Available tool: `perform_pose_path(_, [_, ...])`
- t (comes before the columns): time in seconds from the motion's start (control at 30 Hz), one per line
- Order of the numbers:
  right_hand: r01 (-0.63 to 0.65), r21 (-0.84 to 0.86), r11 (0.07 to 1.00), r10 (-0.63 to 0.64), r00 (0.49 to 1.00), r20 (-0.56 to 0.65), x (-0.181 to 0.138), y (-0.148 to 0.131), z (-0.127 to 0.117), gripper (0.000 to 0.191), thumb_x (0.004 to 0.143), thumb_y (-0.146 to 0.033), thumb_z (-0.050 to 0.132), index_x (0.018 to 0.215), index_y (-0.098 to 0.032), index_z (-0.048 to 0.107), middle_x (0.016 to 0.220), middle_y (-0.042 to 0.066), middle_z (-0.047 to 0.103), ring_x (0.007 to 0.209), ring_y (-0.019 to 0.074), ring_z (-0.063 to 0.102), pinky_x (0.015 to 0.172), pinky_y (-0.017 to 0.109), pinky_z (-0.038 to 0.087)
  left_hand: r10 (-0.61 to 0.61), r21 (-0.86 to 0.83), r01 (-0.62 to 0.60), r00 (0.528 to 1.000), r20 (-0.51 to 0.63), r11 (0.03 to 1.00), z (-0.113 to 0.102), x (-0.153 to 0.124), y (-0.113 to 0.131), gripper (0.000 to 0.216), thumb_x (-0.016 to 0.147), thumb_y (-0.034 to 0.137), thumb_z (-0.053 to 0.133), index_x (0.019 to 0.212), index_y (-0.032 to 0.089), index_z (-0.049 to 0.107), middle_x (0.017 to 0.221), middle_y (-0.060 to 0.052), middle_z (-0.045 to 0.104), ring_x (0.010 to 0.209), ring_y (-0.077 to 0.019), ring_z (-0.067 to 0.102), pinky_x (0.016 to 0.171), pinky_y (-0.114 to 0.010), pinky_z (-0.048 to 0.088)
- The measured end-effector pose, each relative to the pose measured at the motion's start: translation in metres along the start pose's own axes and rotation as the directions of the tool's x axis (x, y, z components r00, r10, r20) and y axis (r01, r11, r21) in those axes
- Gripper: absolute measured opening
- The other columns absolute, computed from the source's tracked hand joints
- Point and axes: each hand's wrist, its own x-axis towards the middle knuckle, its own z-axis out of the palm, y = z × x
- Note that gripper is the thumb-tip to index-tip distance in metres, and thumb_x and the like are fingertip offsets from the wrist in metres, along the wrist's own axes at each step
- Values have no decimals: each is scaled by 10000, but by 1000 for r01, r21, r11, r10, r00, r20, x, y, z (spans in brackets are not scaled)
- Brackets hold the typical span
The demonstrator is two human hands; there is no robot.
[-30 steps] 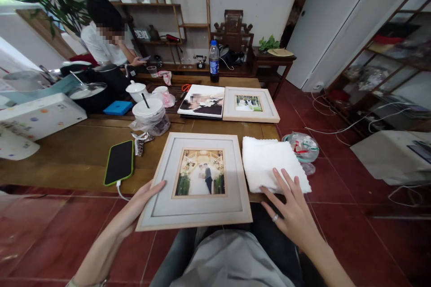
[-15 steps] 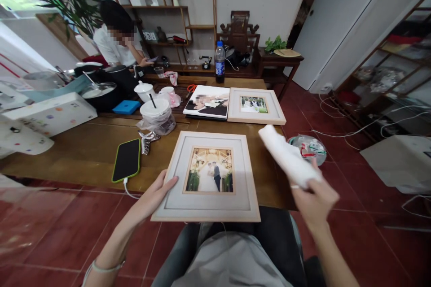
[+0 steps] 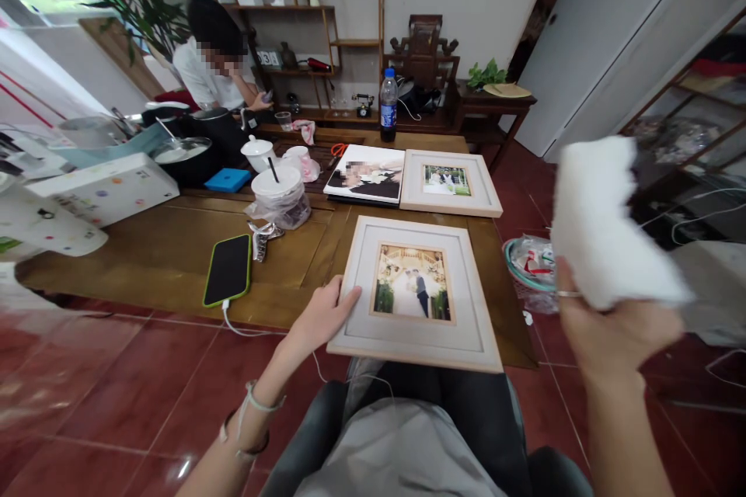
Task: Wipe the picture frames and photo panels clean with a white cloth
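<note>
A pale-framed wedding photo (image 3: 415, 292) lies at the near edge of the low wooden table (image 3: 175, 248), partly overhanging my lap. My left hand (image 3: 322, 317) grips its left edge, thumb on the frame's face. My right hand (image 3: 611, 326) is raised off to the right, closed on a white folded cloth (image 3: 603, 229) held in the air above the floor. A ring shows on one finger.
A phone in a green case (image 3: 228, 269) lies left of the frame, with its cable. Further back are a second framed photo (image 3: 449, 182), a photo album (image 3: 366, 174), a soda bottle (image 3: 388, 106), cups and a bagged lidded container (image 3: 278, 194). Another person (image 3: 213, 66) sits at the far left. A basket (image 3: 528, 268) stands on the floor.
My right hand picked the white cloth off the table and lifted it up to the right. My left hand kept hold of the frame, which now sits slightly rotated and closer.
</note>
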Motion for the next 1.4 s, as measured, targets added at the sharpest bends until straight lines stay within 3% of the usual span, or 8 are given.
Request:
perform_pose_path(0.1, [387,145,911,-413,862,295,-16,-25,18,293,706,8,489,863,-197,626,1347,125,519,1229,305,474,907,442,475,16,92,-17,1000,17,996,4,4,5,378,842,507,455,870,160,604,856,-136,692,859,-322,647,777,-412,463])
perform_pose_path(0.23, [415,350,840,-541,699,468,-36,-40,37,424,632,45,433,930,-171,643,1254,142,594,1281,305,424,982,552,404,134,193,-105,980,-144,976,15,11,9,408,863,418,470,1088,91,563,984,-172,640,978,-319,608,878,-452,442])
perform_pose_path(0.33, [341,358,869,-488,707,512,-44,-40,40,348,598,32,440,794,-169,645,1372,138,493,1350,323,309,1058,638,252,310,178,-263,893,-326,948,29,21,9,486,858,270,491,1310,111,408,1204,-173,512,1149,-290,515,1004,-466,382])
perform_pose_path(0.5, [280,325,903,-417,752,510,-43,-42,44,262,619,2,476,729,-179,631,1399,121,466,1366,303,281,1070,599,260,476,166,-446,818,-322,879,40,46,9,389,884,116,367,1257,132,476,1390,-173,343,1332,-263,332,1114,-457,279])
perform_pose_path(0.7, [259,299,919,-377,799,468,-42,-48,54,327,639,-3,479,837,-189,662,1353,112,520,1339,291,341,1079,579,257,547,129,-533,827,-132,836,30,48,3,410,887,128,380,1280,197,478,1440,-120,354,1398,-261,230,1136,-518,224])
perform_pose_path(0.9, [264,294,919,-372,827,421,-45,-48,51,315,635,10,472,815,-195,630,1374,109,499,1329,290,358,1081,566,277,562,125,-548,813,-153,827,36,32,-9,470,910,96,313,1366,196,375,1491,-130,284,1430,-259,138,1141,-527,209])
perform_pose_path(1.13, [243,144,959,-258,961,99,-25,-19,56,234,640,18,491,621,-213,527,1433,78,425,1284,317,416,1029,551,379,599,189,-570,782,-171,799,33,37,-13,481,871,51,352,1309,225,445,1358,-127,424,1346,-260,292,1098,-556,279])
perform_pose_path(1.4, [329,264,907,-417,796,438,-18,-24,76,364,625,29,438,834,-179,651,1362,108,511,1351,299,316,1068,601,287,621,143,-608,780,-77,781,33,39,-15,574,851,19,317,1397,194,350,1506,-129,247,1433,-246,121,1149,-519,204])
